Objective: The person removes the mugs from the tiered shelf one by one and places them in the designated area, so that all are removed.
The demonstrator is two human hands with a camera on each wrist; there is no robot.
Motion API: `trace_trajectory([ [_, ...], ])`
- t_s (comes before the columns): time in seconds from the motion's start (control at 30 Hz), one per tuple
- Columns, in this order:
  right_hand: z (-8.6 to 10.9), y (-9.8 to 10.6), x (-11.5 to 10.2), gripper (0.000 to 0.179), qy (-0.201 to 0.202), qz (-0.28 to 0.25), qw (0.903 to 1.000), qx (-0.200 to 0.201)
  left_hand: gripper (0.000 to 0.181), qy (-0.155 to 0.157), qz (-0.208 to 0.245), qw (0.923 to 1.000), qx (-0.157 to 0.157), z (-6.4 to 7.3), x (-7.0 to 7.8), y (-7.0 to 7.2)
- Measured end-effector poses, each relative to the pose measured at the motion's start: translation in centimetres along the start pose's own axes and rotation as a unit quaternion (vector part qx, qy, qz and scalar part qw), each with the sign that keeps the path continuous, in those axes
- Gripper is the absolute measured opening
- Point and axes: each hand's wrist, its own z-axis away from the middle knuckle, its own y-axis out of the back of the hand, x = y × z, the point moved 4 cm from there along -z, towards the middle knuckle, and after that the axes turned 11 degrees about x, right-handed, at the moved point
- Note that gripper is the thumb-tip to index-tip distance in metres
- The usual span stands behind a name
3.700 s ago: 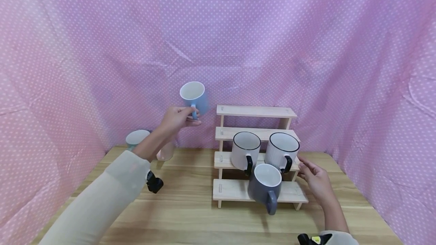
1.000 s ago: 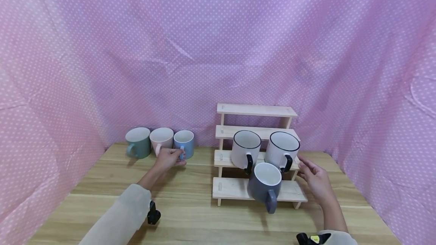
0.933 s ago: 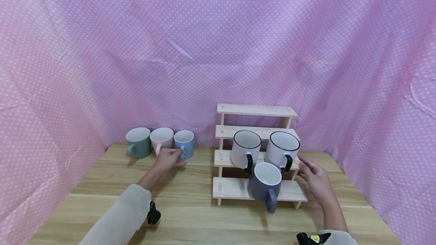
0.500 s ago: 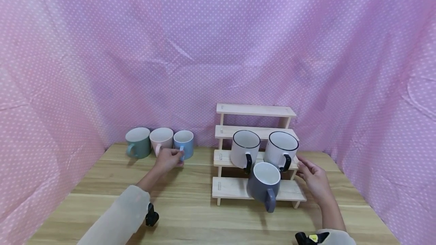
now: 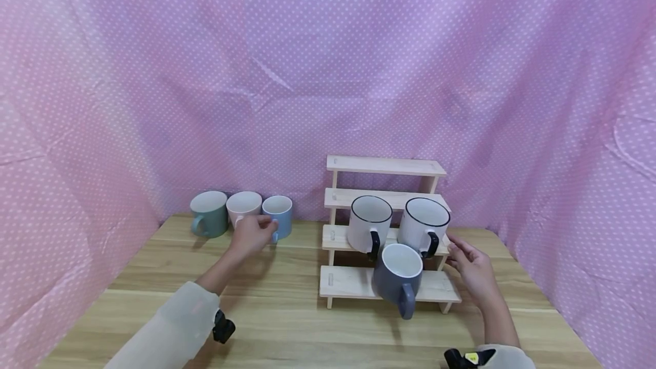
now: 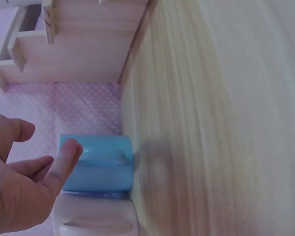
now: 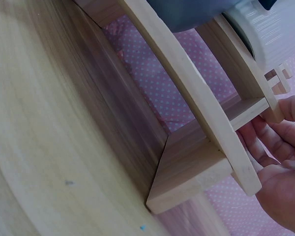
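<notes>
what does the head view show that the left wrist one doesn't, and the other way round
Only the head view: the green mug at the far left of the row, the gray mug on the lowest shelf, and the right hand.

Only the left wrist view: the palm side of the left hand and the broad outer side of the wooden rack.

Both share: the left hand, the rack, the blue mug, the pink mug, the tabletop and the dotted cloth.

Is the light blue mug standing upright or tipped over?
Upright: the light blue mug sits base-down on the table, its open rim facing up.
</notes>
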Motion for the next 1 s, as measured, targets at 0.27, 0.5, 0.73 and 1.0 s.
trace_trajectory([
  [0.27, 0.0, 0.2, 0.0, 0.056, 0.004, -0.002, 1.0, -0.003, 0.035, 0.001, 0.035, 0.9984, -0.045, 1.4, 2.4, -0.8],
  [0.5, 0.1, 0.1, -0.1, 0.056, -0.002, -0.011, 0.9999, -0.004, 0.038, -0.012, 0.073, 0.9927, -0.095, 3.1, 5.1, -2.5],
  [0.73, 0.1, 0.1, -0.1, 0.056, 0.006, -0.037, 0.9993, -0.005, 0.037, -0.043, 0.091, 0.9881, -0.116, 4.5, 7.7, -4.4],
  [1.0, -0.1, 0.0, 0.1, 0.056, 0.004, -0.035, 0.9994, -0.006, 0.036, -0.079, 0.112, 0.979, -0.151, 6.1, 11.0, -5.8],
])
